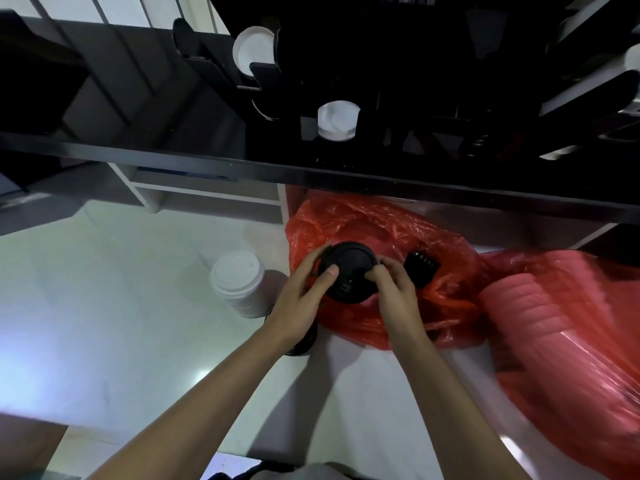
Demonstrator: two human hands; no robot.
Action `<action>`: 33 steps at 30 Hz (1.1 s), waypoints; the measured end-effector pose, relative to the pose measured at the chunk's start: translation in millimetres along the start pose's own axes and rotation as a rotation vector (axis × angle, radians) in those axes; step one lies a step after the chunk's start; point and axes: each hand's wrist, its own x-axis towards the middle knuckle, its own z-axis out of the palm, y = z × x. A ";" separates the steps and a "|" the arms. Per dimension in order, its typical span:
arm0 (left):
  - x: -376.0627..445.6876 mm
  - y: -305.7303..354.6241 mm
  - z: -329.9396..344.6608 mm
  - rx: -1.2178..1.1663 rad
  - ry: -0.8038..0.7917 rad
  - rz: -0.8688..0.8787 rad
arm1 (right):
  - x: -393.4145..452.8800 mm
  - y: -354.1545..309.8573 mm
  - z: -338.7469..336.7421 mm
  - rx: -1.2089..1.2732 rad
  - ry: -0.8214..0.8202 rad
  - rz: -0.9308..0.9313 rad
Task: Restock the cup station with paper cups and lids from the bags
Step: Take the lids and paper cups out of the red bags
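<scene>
I see both hands on the stack of black lids (348,271), held above the open red bag (388,237) on the floor. My left hand (304,292) curls round its left side, thumb on top; my right hand (393,289) pinches its right rim. White lids (239,282) stand just left.

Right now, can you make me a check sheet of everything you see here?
Surface: pale glossy floor; glare patches.
Job's things: stack of black lids held over the red bag; stack of white lids standing on the floor, left of the bag; second red bag at right, ribbed stack inside.
Clutter: small black ridged piece in the first bag.
Grips: left hand and right hand both grip the black stack.
Cables: nothing seen.
Surroundings: black cup station above, white cups in its slots.
</scene>
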 end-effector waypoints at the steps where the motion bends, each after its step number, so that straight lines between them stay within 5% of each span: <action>1: -2.6 -0.8 -0.1 0.008 0.020 0.008 | -1.9 -0.7 1.2 0.019 -0.007 0.013; 33: -84.1 -11.1 -66.4 0.039 0.359 -0.052 | -46.1 24.3 74.9 -0.281 -0.235 -0.107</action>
